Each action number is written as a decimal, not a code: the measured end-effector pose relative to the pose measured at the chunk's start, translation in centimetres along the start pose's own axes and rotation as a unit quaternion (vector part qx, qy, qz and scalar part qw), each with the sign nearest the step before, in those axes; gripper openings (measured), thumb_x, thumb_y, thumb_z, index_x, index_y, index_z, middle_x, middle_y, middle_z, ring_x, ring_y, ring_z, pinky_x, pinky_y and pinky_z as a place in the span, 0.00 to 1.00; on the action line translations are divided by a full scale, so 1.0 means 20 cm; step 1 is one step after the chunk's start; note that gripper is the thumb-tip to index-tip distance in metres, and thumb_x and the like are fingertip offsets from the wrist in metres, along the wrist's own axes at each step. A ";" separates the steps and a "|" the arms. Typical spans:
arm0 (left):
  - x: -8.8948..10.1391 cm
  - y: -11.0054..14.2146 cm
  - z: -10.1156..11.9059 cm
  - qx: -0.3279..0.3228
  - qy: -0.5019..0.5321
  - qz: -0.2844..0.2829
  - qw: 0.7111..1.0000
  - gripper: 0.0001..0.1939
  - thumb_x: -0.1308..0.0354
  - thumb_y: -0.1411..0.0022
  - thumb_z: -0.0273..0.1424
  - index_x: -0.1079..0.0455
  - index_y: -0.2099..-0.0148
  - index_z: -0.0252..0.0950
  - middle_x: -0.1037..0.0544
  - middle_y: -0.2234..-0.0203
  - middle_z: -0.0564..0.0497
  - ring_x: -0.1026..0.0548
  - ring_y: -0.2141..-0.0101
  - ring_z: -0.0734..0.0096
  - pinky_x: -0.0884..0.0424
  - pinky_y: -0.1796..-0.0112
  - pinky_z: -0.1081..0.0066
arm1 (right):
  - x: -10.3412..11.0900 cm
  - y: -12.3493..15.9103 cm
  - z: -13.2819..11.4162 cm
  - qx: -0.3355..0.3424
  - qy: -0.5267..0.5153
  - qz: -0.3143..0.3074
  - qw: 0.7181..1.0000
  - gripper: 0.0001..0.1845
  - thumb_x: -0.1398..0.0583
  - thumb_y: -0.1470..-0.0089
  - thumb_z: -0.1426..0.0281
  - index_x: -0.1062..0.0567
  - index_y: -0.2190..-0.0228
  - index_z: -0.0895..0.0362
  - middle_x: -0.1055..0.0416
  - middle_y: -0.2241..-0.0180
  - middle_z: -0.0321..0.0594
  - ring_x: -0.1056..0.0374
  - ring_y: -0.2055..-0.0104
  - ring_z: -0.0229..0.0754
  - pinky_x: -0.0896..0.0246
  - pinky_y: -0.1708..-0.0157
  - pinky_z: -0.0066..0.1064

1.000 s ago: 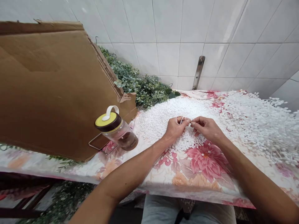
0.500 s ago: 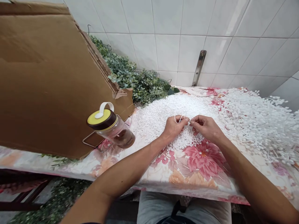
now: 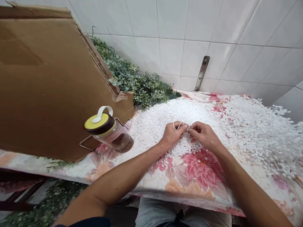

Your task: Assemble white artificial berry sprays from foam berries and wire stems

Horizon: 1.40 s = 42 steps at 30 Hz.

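Note:
My left hand and my right hand meet fingertip to fingertip over a heap of small white beads on a floral tablecloth. Both hands are closed in a pinch. A thin white stem loops out above my left hand's fingers, and my right hand pinches at its end. What exactly sits between the fingertips is too small to make out.
A pile of white beaded sprigs covers the table's right side. A large cardboard sheet leans at left, with green artificial foliage behind it. A yellow-lidded jar stands near the cardboard. White tiled wall behind.
Both hands stay pinched together at the same spot over the beads. Only the view has shifted slightly, so the hands appear a little lower and further left.

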<state>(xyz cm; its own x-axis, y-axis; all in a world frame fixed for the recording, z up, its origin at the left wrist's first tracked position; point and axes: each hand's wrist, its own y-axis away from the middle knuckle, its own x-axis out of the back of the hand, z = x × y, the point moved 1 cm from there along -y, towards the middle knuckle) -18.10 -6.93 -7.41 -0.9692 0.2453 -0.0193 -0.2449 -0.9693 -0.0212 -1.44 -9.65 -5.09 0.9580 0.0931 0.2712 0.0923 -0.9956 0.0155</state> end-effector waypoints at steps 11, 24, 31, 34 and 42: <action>-0.02 0.02 0.00 -0.009 0.014 -0.016 1.000 0.20 0.31 0.46 0.46 0.24 0.67 0.32 0.33 0.84 0.57 0.39 0.81 0.79 0.43 0.76 0.74 | 0.03 0.00 0.04 0.022 0.013 0.020 0.999 0.13 0.33 0.49 0.60 0.26 0.68 0.55 0.26 0.75 0.36 0.29 0.75 0.40 0.28 0.75 0.32; 0.00 -0.01 0.00 -0.009 0.011 0.002 1.000 0.20 0.34 0.43 0.47 0.29 0.72 0.34 0.34 0.84 0.57 0.39 0.81 0.80 0.44 0.77 0.74 | 0.03 0.00 0.03 0.022 0.012 0.032 0.999 0.23 0.31 0.49 0.50 0.23 0.66 0.57 0.25 0.72 0.39 0.29 0.73 0.40 0.26 0.75 0.32; 0.00 0.00 0.02 0.024 0.050 -0.013 0.998 0.22 0.34 0.45 0.49 0.29 0.71 0.34 0.32 0.83 0.56 0.38 0.82 0.79 0.44 0.80 0.74 | 0.04 0.01 0.00 0.017 0.010 0.040 0.999 0.21 0.31 0.49 0.52 0.23 0.67 0.57 0.26 0.74 0.39 0.28 0.73 0.41 0.25 0.75 0.33; 0.00 0.00 0.01 0.028 0.051 -0.010 0.998 0.22 0.34 0.45 0.49 0.29 0.71 0.34 0.32 0.82 0.56 0.38 0.83 0.80 0.44 0.81 0.74 | 0.05 0.01 0.00 0.015 0.020 0.045 0.999 0.18 0.32 0.48 0.55 0.23 0.68 0.57 0.26 0.75 0.39 0.28 0.74 0.41 0.26 0.75 0.32; -0.01 0.00 0.00 0.025 0.035 0.007 0.999 0.19 0.35 0.43 0.46 0.30 0.71 0.35 0.33 0.83 0.57 0.38 0.83 0.79 0.44 0.81 0.75 | 0.04 0.01 0.02 0.031 0.090 0.075 0.993 0.08 0.36 0.47 0.63 0.24 0.69 0.55 0.25 0.73 0.38 0.28 0.74 0.41 0.29 0.75 0.31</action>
<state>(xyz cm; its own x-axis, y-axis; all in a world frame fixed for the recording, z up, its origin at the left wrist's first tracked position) -17.86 -7.03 -7.45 -0.9691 0.2304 -0.0884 -0.2337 -0.9719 0.0288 -0.48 -9.72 -5.28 0.8990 -0.0654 0.4330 -0.0262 -0.9950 -0.0959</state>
